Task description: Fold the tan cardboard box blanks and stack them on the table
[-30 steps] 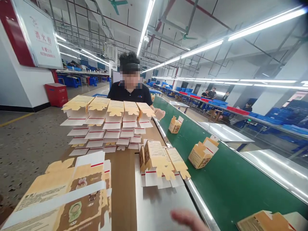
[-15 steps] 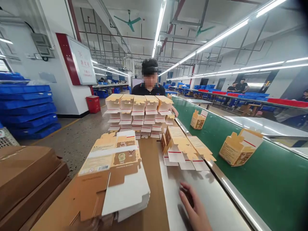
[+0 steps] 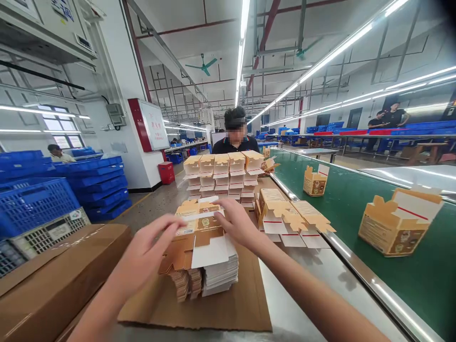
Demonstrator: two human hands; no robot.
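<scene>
Head view: stack of flat carton blanks (image 3: 204, 247) lay mid-desk on cardboard sheet (image 3: 228, 304). Left hand (image 3: 144, 251) and right hand (image 3: 237, 223) rested on top blank, fingers loose, not gripping. Blanks looked light, thin, bendable, slippery between layers; side edges likely best hold.

near: stack of flat cartons (image 3: 210, 256) under both hands, brown box (image 3: 53, 280) close on its left | right: bare steel table edge (image 3: 320, 266) open, folded cartons (image 3: 295, 218) just beyond | ahead: wall of stacked cartons (image 3: 223, 178) (co-worker behind it) | far right: conveyor belt (image 3: 356, 209) open between erected boxes (image 3: 397, 223)
</scene>
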